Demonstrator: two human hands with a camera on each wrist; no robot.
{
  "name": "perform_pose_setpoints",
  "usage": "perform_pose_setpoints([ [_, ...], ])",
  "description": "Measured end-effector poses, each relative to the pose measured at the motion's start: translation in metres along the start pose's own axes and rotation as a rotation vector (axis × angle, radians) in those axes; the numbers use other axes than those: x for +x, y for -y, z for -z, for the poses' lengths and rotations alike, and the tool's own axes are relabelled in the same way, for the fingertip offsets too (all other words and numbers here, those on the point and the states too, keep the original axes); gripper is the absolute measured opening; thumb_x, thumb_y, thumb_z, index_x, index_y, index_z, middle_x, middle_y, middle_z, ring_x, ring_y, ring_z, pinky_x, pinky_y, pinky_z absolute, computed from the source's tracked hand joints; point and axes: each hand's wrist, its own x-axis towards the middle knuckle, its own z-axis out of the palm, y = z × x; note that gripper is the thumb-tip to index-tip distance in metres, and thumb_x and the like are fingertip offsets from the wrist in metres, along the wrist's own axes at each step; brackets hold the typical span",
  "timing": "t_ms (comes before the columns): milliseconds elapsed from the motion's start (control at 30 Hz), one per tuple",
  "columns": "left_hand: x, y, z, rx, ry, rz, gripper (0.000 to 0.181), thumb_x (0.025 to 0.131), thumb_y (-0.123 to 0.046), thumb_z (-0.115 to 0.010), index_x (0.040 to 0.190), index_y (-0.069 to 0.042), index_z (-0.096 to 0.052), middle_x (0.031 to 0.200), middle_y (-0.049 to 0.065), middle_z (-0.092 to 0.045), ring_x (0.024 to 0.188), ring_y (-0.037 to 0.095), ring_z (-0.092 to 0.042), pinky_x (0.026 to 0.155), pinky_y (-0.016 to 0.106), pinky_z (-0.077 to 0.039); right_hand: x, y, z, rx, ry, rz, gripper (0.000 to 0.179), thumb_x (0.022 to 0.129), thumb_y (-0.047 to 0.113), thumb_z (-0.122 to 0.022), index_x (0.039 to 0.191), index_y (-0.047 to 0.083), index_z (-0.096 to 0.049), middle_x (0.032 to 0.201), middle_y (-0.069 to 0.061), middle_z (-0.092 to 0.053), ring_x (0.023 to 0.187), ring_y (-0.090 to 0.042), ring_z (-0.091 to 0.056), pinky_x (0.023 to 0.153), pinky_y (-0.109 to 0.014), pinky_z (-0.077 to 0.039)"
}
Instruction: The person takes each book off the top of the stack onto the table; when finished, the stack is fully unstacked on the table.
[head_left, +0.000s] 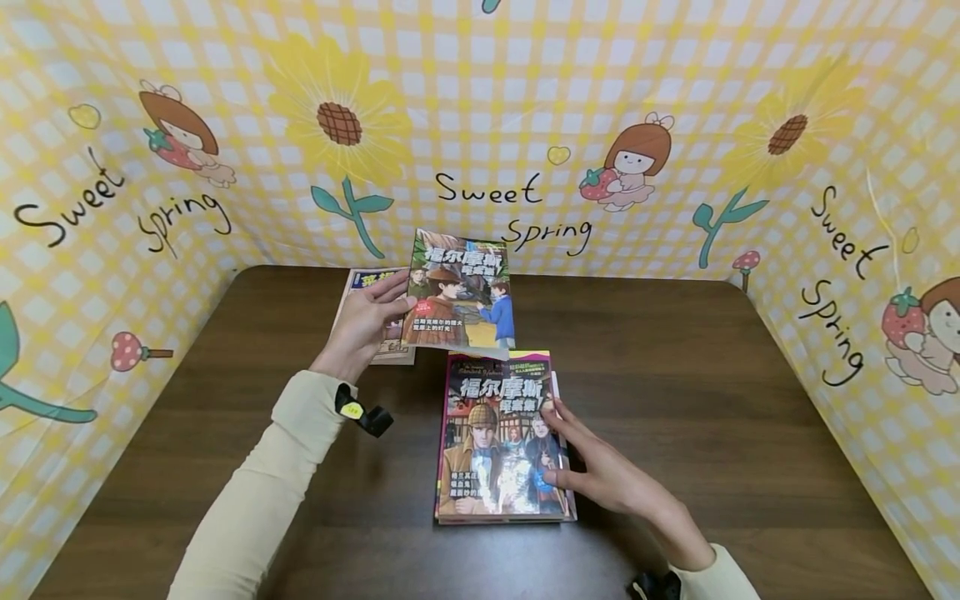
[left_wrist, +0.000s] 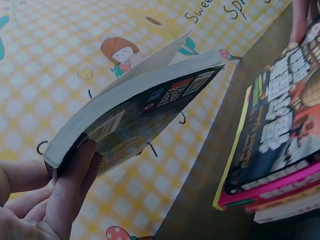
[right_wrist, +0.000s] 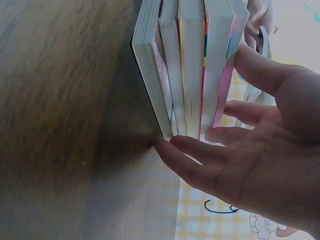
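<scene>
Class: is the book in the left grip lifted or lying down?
Lifted: the left wrist view shows the book from underneath, barcode visible.

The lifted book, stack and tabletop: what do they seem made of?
Lifted book: paper, probably with a thin card cover; its pale page edges show and a thin leaf flares up. Stack: paper books; the top cover looks glossy, perhaps laminated, given its glare. Tabletop: brown wood or wood-look laminate, satiny, with streaky grain and soft reflections.
</scene>
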Motion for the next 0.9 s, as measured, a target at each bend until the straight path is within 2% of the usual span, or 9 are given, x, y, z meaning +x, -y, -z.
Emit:
perform_pose_setpoints([
  [200, 0.015, 0.001, 0.001, 0.018, -0.008, 0.038, 0.057, 0.094, -0.008, -0.060, 0.147, -0.017, -0.041, 0.154, 0.005, -0.033, 0.100, 0.008, -0.059, 0.052, 0.024, -0.043, -0.001, -0.001, 0.000, 0.000, 0.002, -0.001, 0.079, 0.091, 0.038, -0.066, 0.154, 0.014, -0.025, 0.161, -0.011, -0.007, 0.141, -0.040, -0.021, 0.106, -0.061, -0.026],
  [433, 0.031, 0.006, -0.002, 0.024, -0.015, 0.049, 0.056, 0.094, -0.006, -0.060, 0.147, -0.016, -0.042, 0.154, 0.005, -0.034, 0.108, 0.014, -0.057, 0.057, 0.025, -0.047, 0.000, -0.001, 0.000, 0.007, 0.003, 0.002, 0.079, 0.091, 0.038, -0.065, 0.154, 0.014, -0.025, 0.161, -0.012, -0.008, 0.141, -0.040, -0.021, 0.106, -0.062, -0.026],
  [633, 0.045, 0.012, -0.002, 0.033, -0.046, 0.067, 0.056, 0.094, -0.006, -0.061, 0.146, -0.016, -0.042, 0.153, 0.004, -0.035, 0.097, 0.011, -0.058, 0.054, 0.025, -0.043, 0.000, -0.001, 0.000, 0.008, 0.001, -0.009, 0.078, 0.091, 0.038, -0.065, 0.154, 0.015, -0.025, 0.161, -0.011, -0.008, 0.141, -0.040, -0.020, 0.106, -0.062, -0.026],
  [900, 0.057, 0.025, 0.010, 0.086, -0.072, 0.128, 0.058, 0.095, -0.005, -0.058, 0.149, -0.015, -0.038, 0.155, 0.007, -0.032, 0.079, 0.006, -0.060, 0.054, 0.025, -0.045, 0.000, -0.001, 0.000, 0.011, 0.010, -0.016, 0.079, 0.091, 0.039, -0.065, 0.154, 0.015, -0.024, 0.161, -0.010, -0.007, 0.142, -0.041, -0.019, 0.106, -0.062, -0.026],
])
